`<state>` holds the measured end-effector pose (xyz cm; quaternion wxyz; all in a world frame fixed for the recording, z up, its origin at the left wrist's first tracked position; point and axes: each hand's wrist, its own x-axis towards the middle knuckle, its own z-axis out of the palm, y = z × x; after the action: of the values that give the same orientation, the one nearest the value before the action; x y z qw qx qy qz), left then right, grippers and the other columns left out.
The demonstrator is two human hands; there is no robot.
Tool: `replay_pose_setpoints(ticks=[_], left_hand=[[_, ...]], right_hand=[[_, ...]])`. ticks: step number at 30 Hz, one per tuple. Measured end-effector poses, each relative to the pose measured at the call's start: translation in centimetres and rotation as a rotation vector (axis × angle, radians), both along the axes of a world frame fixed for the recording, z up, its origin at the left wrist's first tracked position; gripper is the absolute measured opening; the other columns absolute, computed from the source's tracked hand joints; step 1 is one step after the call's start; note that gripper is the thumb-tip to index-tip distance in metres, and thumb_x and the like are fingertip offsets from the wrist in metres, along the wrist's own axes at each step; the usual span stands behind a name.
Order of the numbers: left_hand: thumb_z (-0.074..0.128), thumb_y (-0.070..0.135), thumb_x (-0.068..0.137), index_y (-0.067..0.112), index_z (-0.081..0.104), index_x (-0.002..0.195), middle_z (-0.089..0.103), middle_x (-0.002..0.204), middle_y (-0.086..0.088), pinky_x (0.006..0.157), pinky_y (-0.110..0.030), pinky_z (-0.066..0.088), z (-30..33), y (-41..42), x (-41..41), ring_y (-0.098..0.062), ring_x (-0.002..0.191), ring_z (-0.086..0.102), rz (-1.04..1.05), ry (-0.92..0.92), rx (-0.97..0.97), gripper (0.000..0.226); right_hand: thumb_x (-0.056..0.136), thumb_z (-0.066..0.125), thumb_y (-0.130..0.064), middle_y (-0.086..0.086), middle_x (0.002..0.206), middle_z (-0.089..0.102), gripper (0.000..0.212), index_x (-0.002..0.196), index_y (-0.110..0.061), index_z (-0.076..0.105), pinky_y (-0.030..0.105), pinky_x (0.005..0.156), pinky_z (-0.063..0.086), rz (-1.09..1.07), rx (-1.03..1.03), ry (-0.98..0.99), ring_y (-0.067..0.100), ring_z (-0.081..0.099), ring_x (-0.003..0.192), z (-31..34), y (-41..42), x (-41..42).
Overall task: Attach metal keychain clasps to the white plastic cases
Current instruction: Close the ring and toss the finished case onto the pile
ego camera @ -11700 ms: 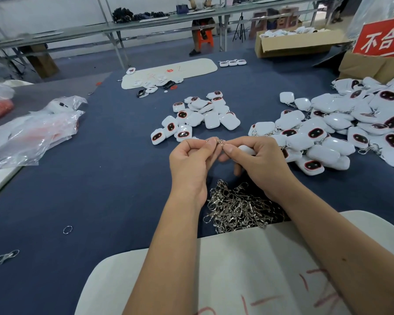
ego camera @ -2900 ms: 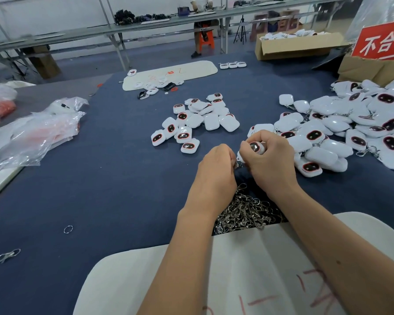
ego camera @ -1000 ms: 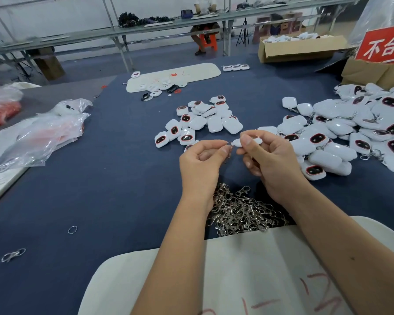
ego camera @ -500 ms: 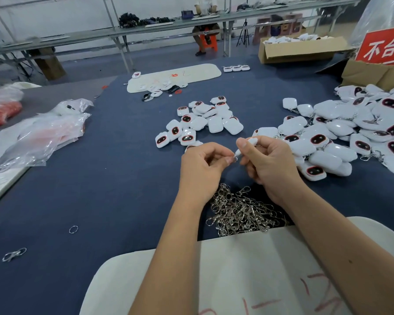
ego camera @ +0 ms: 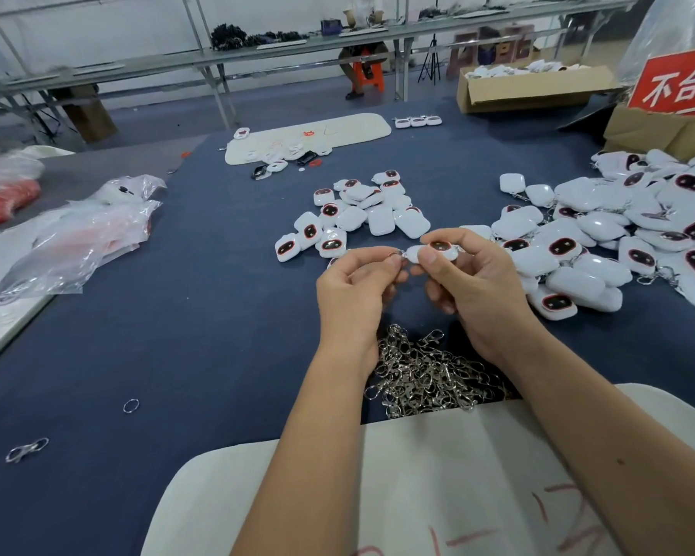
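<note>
Since half a second ago both hands have parted slightly, and the case [ego camera: 434,251] now shows its dark oval window face up, where before only its white edge showed. Right hand [ego camera: 476,286]: grip pinches the case between thumb and fingers, held above the bench [ego camera: 177,335]. Left hand [ego camera: 354,290]: grip pinches a small ring [ego camera: 395,254] at the case's left end; whether the ring is through the case cannot be told. A clasp pile [ego camera: 422,375] lies on the bench near the person, under and between the wrists, touching the far edge of a white board [ego camera: 438,495]. A small case group [ego camera: 354,214] lies just beyond the hands. A larger heap [ego camera: 618,234] lies to the right, some cases there with metal fittings showing. One loose ring [ego camera: 131,406] and one loose clasp [ego camera: 27,450] lie near left, well apart from the pile. Plastic bags [ego camera: 77,242] lie at far left. A red sign [ego camera: 679,84] stands on cartons at far right.
</note>
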<state>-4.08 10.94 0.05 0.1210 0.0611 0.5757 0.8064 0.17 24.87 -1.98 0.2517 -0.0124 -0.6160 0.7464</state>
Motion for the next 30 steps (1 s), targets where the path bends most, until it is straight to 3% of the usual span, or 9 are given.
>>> replay_pose_setpoints(ticks=[4, 6, 10, 17, 21, 25, 30], left_hand=[[0.074, -0.002, 0.088, 0.011, 0.074, 0.087, 0.070, 0.066, -0.001, 0.066, -0.022, 0.050, 0.0, -0.1, -0.1, -0.009, 0.067, 0.065, 0.039, 0.093, -0.059, 0.014], [0.075, -0.003, 0.087, 0.013, 0.073, 0.084, 0.071, 0.068, 0.000, 0.065, -0.020, 0.052, 0.0, -0.1, -0.2, -0.008, 0.066, 0.067, 0.066, 0.199, -0.157, 0.016], [0.075, 0.001, 0.087, 0.023, 0.073, 0.078, 0.073, 0.075, 0.005, 0.071, -0.032, 0.057, -0.5, -0.3, -0.8, -0.020, 0.071, 0.067, 0.105, 0.462, -0.427, 0.024], [0.071, 0.000, 0.090, 0.022, 0.071, 0.078, 0.068, 0.074, 0.012, 0.065, -0.012, 0.047, -1.0, -0.8, -0.8, -0.008, 0.075, 0.064, 0.051, 0.687, -0.658, 0.024], [0.075, 0.005, 0.089, 0.021, 0.075, 0.080, 0.070, 0.074, 0.013, 0.065, -0.010, 0.045, -1.0, -0.7, -0.7, -0.005, 0.072, 0.064, 0.082, 0.598, -0.623, 0.019], [0.079, 0.007, 0.087, 0.020, 0.076, 0.086, 0.077, 0.077, 0.004, 0.068, -0.017, 0.053, -0.6, -0.1, -0.4, -0.009, 0.070, 0.072, 0.146, 0.328, -0.355, 0.014], [0.074, -0.003, 0.089, 0.006, 0.074, 0.093, 0.075, 0.076, -0.005, 0.065, -0.019, 0.052, -0.2, 0.0, -0.1, -0.010, 0.070, 0.069, 0.026, 0.024, -0.056, 0.010]], right_hand=[[0.089, 0.078, -0.030, 0.010, 0.080, 0.075, 0.025, 0.106, -0.014, 0.069, 0.020, 0.043, 0.038, -0.009, 0.002, -0.019, 0.012, 0.053, 0.051, -0.2, 0.0, -0.1], [0.088, 0.079, -0.031, 0.008, 0.078, 0.075, 0.022, 0.103, -0.016, 0.071, 0.019, 0.043, 0.037, -0.023, -0.004, -0.022, 0.011, 0.053, 0.051, -0.2, 0.1, -0.1], [0.087, 0.080, -0.030, 0.006, 0.073, 0.072, 0.025, 0.102, -0.011, 0.070, 0.019, 0.041, 0.036, -0.042, 0.004, -0.028, 0.010, 0.053, 0.049, -0.1, -0.1, 0.0], [0.091, 0.080, -0.017, 0.005, 0.066, 0.067, 0.022, 0.105, -0.006, 0.066, 0.022, 0.042, 0.037, -0.062, 0.118, -0.057, 0.014, 0.053, 0.050, -0.6, 0.0, 0.0], [0.092, 0.079, -0.019, 0.009, 0.067, 0.067, 0.020, 0.106, -0.012, 0.067, 0.024, 0.043, 0.040, -0.060, 0.162, -0.037, 0.017, 0.054, 0.052, -0.7, -0.1, -0.1], [0.093, 0.077, -0.020, 0.010, 0.072, 0.070, 0.021, 0.110, -0.011, 0.070, 0.019, 0.045, 0.040, -0.054, 0.008, -0.007, 0.012, 0.054, 0.053, -0.3, 0.1, -0.2], [0.087, 0.078, -0.028, 0.021, 0.082, 0.068, 0.033, 0.113, -0.009, 0.070, 0.020, 0.046, 0.040, 0.018, -0.063, -0.016, 0.014, 0.053, 0.054, -0.1, 0.0, -0.1]])
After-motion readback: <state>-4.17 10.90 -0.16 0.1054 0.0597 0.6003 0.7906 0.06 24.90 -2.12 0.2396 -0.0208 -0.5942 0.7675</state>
